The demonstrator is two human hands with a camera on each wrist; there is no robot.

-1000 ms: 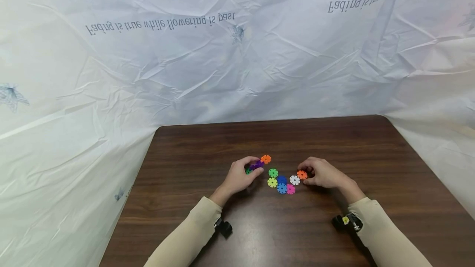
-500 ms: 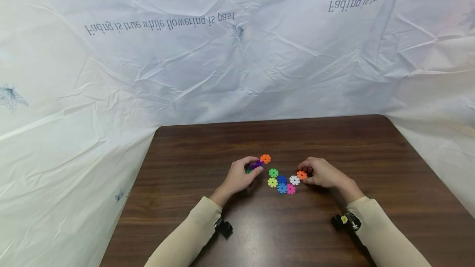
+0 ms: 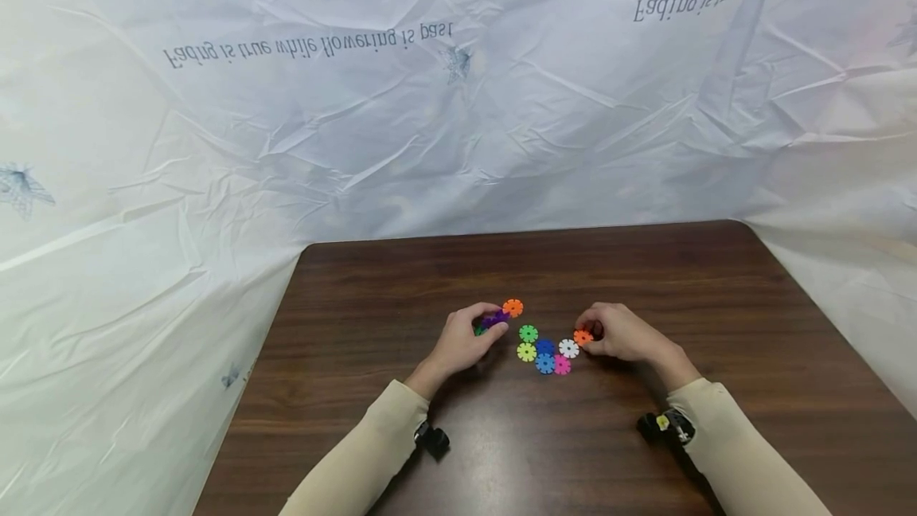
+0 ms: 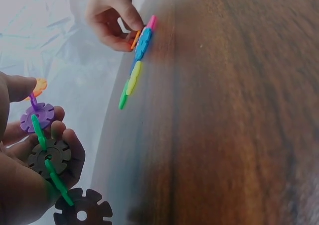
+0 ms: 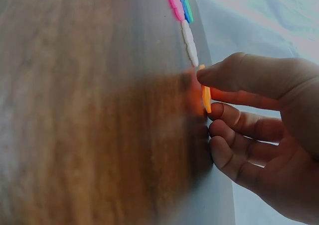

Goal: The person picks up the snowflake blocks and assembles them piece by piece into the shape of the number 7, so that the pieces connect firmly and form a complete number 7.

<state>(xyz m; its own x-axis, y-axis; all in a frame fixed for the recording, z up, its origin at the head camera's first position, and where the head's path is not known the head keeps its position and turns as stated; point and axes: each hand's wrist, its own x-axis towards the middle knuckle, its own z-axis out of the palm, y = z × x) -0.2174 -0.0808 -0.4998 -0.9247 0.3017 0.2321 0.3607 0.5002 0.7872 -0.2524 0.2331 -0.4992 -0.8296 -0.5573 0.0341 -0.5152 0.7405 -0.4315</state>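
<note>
My left hand [image 3: 458, 339] holds a chain of slotted plastic discs slotted into one another at angles. In the left wrist view it has a purple disc [image 4: 42, 116], green discs seen edge-on, a dark disc [image 4: 82, 207] at the near end and an orange disc [image 4: 40, 88] at the far end. My right hand [image 3: 626, 331] pinches a second orange disc [image 5: 206, 96] between thumb and fingertips, low over the table. Right beside it lies a white disc [image 3: 569, 349].
Left of the white disc are a pink disc [image 3: 562, 365], a light blue disc [image 3: 545, 364], a dark blue disc [image 3: 544, 347], a yellow disc [image 3: 526, 352] and a green disc [image 3: 528, 334]. The brown wooden table [image 3: 401, 277] meets a pale printed sheet [image 3: 458, 142] behind.
My right thumb has shifted slightly onto the lower edge of the orange disc, covering a bit more of it. The left hand and its chain stay almost still.
</note>
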